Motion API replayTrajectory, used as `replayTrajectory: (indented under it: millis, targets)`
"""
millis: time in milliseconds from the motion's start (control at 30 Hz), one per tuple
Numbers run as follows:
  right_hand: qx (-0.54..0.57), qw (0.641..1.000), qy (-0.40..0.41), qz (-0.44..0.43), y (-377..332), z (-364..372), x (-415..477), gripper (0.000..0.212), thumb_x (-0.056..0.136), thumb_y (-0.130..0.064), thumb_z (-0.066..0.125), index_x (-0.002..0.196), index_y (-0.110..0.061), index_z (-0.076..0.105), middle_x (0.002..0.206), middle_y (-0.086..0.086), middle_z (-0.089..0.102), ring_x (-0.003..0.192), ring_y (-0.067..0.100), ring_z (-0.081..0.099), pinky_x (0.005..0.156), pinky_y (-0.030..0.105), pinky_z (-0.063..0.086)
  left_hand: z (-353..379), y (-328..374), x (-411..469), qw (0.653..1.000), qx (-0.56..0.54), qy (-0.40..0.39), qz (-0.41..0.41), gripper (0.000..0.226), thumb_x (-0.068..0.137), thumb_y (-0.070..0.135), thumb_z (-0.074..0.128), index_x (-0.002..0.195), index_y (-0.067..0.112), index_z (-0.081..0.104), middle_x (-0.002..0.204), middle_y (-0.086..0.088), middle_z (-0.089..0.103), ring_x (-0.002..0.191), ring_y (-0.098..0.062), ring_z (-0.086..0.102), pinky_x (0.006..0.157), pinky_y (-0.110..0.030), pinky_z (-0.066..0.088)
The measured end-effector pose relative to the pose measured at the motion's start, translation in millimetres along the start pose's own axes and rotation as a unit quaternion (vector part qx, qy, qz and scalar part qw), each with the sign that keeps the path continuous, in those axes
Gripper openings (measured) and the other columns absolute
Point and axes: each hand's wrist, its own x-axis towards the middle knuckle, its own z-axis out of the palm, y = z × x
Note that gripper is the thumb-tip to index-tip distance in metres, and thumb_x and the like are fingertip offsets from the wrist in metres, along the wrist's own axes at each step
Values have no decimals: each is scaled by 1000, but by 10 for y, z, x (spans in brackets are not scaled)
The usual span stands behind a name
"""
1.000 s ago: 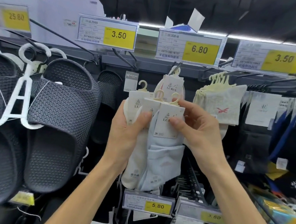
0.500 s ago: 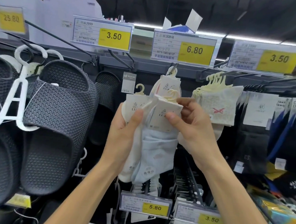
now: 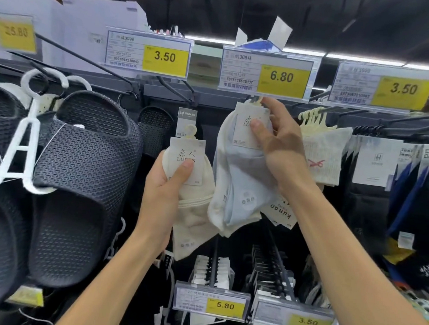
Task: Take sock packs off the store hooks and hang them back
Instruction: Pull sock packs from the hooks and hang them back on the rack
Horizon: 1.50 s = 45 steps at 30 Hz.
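Near the middle of the frame, the left hand (image 3: pixel 166 184) grips a cream sock pack (image 3: pixel 194 211), its fingers (image 3: pixel 186 166) curled round the card header with the thumb pressed on the front. Just right of it and higher, the right hand (image 3: pixel 282 152) pinches the card of a pale blue sock pack (image 3: pixel 242 184), whose small hanger sits just under the 6.80 price tag (image 3: pixel 265 74); whether it is on the hook cannot be told. Black slippers (image 3: pixel 80 178) hang at the left.
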Motion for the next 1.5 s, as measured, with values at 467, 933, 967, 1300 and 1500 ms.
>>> replayTrajectory:
  millis: [467,933,967,1300,1500]
  targets:
    - [-115,993,-11,-4,116,64,76,56,96,-15,56,148,-28,38,147,-8,47,133,11,46,114,38,37,4,100,-50,999,-47,-8,1,12,91,24,62,99,28,71,96,3,74,88,-14,70,75,-29,59]
    - [-48,991,-107,-65,-293,35,-671,31,89,-17,69,117,-29,65,92,-6,69,89,7,68,83,31,57,155,132,-115,995,-12,-95,32,13,93,19,64,104,23,69,97,-1,75,86,-12,71,71,-23,58]
    - [-40,993,-94,-61,-274,13,-655,30,89,-13,69,114,-28,66,88,-4,69,83,9,68,78,30,57,154,113,-140,994,-7,-106,25,12,94,19,63,104,23,68,97,0,75,86,-11,71,70,-22,57]
    - [-77,995,56,-29,-122,-129,-141,35,96,-17,57,127,-34,58,92,-4,62,81,3,64,71,25,57,7,-215,-481,946,294,-135,-31,23,95,34,60,112,49,54,109,30,65,100,6,64,80,-23,52]
    - [-79,996,28,-35,-39,19,-38,41,97,-13,55,135,-27,53,96,2,62,87,22,64,73,35,58,-59,-255,-680,873,461,-157,-14,19,90,52,47,105,44,56,102,29,63,100,6,59,87,-36,54]
